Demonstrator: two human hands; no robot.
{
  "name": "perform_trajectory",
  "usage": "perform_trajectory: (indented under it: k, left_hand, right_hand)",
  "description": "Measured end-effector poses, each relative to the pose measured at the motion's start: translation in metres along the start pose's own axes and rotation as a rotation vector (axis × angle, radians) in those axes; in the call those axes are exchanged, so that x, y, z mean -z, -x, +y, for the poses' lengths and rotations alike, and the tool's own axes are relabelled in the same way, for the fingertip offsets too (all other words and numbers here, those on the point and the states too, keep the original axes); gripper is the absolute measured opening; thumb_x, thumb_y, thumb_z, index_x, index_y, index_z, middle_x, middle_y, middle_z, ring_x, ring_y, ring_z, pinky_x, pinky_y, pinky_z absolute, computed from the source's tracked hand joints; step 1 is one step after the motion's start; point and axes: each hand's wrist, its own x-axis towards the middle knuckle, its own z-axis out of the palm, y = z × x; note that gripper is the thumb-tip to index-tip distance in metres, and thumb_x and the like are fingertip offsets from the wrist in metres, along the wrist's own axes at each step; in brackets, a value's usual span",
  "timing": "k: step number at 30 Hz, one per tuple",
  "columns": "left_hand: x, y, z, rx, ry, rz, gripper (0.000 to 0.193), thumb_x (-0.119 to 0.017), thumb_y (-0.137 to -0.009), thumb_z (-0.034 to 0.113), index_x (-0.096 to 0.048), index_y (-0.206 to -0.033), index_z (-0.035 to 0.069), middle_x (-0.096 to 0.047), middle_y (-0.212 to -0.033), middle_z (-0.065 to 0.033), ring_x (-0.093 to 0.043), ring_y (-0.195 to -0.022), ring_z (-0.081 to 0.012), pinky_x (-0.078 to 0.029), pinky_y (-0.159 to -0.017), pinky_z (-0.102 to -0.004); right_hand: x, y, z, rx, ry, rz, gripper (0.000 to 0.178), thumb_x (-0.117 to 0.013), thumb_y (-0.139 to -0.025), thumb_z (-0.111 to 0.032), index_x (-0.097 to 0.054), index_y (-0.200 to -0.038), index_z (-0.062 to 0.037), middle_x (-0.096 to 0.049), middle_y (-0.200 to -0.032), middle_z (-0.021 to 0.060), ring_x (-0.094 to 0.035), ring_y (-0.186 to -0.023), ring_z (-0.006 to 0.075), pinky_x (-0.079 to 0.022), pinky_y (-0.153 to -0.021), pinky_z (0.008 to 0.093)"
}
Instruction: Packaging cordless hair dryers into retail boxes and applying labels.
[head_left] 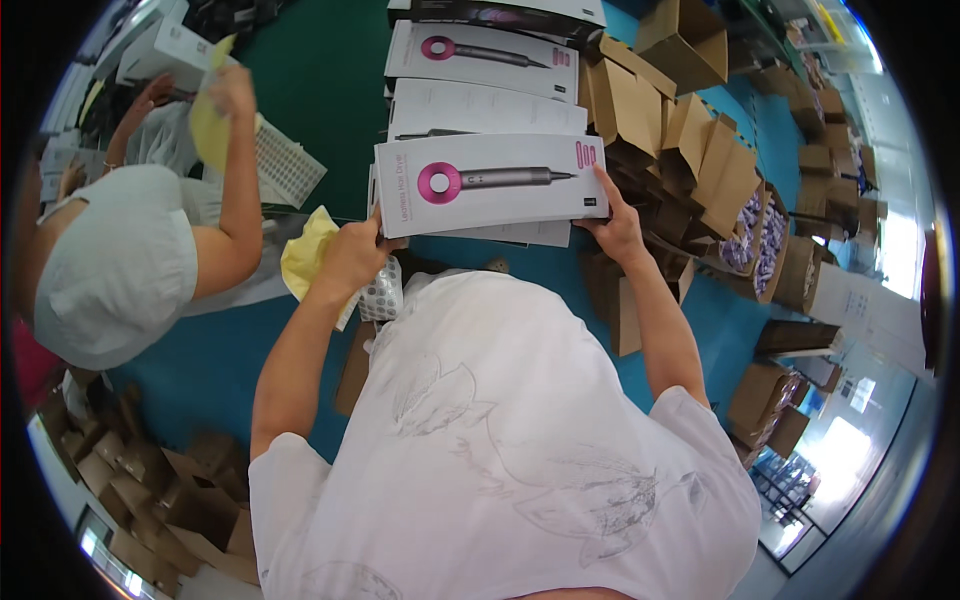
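In front of me is a white hair dryer box (490, 207), its face printed with a grey and pink hair dryer. My left hand (356, 258) grips its left end, fingers closed round the lower corner. At the right end my right hand (618, 228) has its thumb on the printed face and its fingers wrapped underneath. A crumpled yellow sheet (308, 250) hangs beside my left hand, along with a pale sheet of round dots (382, 292). I cannot tell whether that hand also holds them. More of the white boxes (487, 105) lie in a row just beyond.
Open brown cartons (630, 112) crowd the right side, and one carton (762, 250) holds purple-and-white packets. To the left, a co-worker (120, 265) handles a yellow sheet (210, 120) beside a sticker sheet (288, 165) on the dark green table (315, 95). Cardboard boxes (170, 500) are piled at lower left.
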Motion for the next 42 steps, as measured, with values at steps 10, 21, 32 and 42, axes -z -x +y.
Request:
perform_trajectory:
  k: [10, 21, 32, 42]
  left_hand:
    - [0.002, -0.007, 0.005, 0.083, -0.015, 0.017, 0.035, -0.074, -0.087, 0.026, -0.068, -0.117, 0.01, -0.072, -0.093, -0.0201, -0.068, -0.085, -0.0404, -0.053, -0.074, -0.0414]
    - [0.019, -0.012, 0.006, 0.122, 0.482, -0.083, 0.026, -0.072, -0.089, 0.007, -0.071, -0.115, 0.003, -0.067, -0.081, 0.0029, -0.053, -0.07, -0.0048, -0.043, -0.064, -0.0236]
    - [0.039, -0.017, 0.112, -0.066, 0.203, -0.195, 0.086, -0.079, -0.085, 0.017, -0.031, -0.156, 0.011, -0.05, -0.056, -0.0012, -0.042, -0.05, -0.0101, -0.036, -0.05, -0.0279]
    - [0.061, -0.02, 0.175, 0.076, 0.068, -0.151, 0.063, -0.075, -0.088, 0.016, -0.047, -0.145, 0.013, -0.064, -0.066, -0.0064, -0.059, -0.055, -0.016, -0.047, -0.057, -0.0301]
  right_hand:
    - [0.002, -0.021, 0.013, -0.165, -0.414, -0.042, 0.099, -0.079, -0.081, -0.029, -0.022, -0.158, -0.0044, -0.043, -0.15, 0.015, -0.042, -0.137, 0.0237, -0.03, -0.115, 0.0346]
    - [0.082, -0.001, -0.218, -0.031, 0.106, 0.464, 0.078, -0.074, -0.08, -0.034, -0.048, -0.143, 0.0031, -0.054, -0.128, 0.0307, -0.059, -0.115, 0.0386, -0.051, -0.094, 0.039]
    - [0.066, -0.001, -0.281, 0.275, 0.373, 0.322, 0.095, -0.089, -0.059, -0.055, -0.061, -0.129, 0.0037, -0.043, -0.137, 0.0352, -0.066, -0.104, 0.043, -0.06, -0.072, 0.0397]
    - [0.124, -0.1, -0.206, 0.69, 0.042, -0.083, 0.114, -0.094, -0.046, -0.015, -0.046, -0.149, -0.0172, -0.037, -0.157, 0.0148, -0.04, -0.142, 0.0369, -0.038, -0.114, 0.05]
